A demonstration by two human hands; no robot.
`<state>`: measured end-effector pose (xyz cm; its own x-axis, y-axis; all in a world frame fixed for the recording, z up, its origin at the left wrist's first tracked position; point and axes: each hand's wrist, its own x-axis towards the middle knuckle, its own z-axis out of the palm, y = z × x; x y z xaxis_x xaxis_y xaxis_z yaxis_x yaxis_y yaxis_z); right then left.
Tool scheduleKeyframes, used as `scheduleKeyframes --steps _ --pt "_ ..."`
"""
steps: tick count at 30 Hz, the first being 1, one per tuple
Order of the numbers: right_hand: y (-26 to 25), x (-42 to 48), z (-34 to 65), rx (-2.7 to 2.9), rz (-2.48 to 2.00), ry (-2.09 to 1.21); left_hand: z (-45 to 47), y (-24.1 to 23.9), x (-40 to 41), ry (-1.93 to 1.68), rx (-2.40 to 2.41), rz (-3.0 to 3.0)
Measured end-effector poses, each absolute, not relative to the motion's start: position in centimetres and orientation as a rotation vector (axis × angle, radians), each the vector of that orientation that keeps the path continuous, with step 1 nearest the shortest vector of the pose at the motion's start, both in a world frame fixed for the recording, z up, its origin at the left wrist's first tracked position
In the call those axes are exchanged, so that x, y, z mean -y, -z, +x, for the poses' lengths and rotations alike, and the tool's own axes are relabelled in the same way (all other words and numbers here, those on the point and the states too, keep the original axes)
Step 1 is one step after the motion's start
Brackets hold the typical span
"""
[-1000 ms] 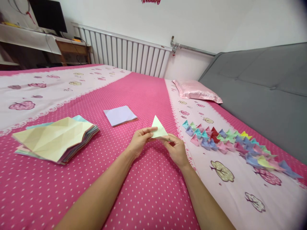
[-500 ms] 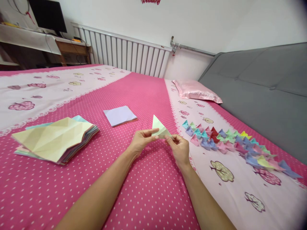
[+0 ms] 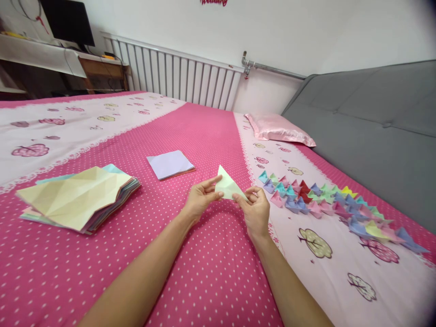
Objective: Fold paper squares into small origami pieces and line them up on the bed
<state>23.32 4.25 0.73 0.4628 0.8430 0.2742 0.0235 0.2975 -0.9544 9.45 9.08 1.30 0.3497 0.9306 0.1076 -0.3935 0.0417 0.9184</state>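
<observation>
A pale green folded paper (image 3: 227, 185), roughly a triangle with its point up, is held above the pink dotted bedspread between both hands. My left hand (image 3: 201, 197) pinches its left edge between thumb and fingers. At its lower right corner, the thumb and fingers of my right hand (image 3: 255, 206) are closed on the paper. To the right of my hands, several small folded paper boats (image 3: 320, 207) in many colours stand in rows on the bed.
A stack of creased paper sheets (image 3: 78, 195) lies at the left, a smaller stack of square lilac-topped paper (image 3: 170, 164) ahead. Farther off are a pink pillow (image 3: 279, 128), a grey headboard (image 3: 368, 113), a white radiator (image 3: 177, 72) and a desk with a monitor (image 3: 68, 25).
The folded paper has turned slightly, showing a flatter face. My left fingers have shifted up along its left edge, and the right fingers have loosened a little behind it.
</observation>
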Motion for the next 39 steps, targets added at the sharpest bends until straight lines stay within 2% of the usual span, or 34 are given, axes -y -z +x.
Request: scheduleKeyframes --steps 8,18,26,39 --pt "-0.9 -4.4 23.5 0.863 -1.097 -0.569 9.6 -1.1 -8.9 -1.019 -0.748 1.215" --pt "-0.1 -4.4 22.9 1.075 -1.146 -0.776 9.6 -0.8 -8.9 -0.971 -0.627 1.208" --pt "-0.5 -4.4 23.4 1.013 -1.203 -0.684 9.5 -0.7 -9.2 -0.957 -0.641 1.223" --pt "-1.4 -4.4 24.4 0.839 -1.043 -0.562 9.5 -0.7 -9.5 -1.005 -0.704 1.186"
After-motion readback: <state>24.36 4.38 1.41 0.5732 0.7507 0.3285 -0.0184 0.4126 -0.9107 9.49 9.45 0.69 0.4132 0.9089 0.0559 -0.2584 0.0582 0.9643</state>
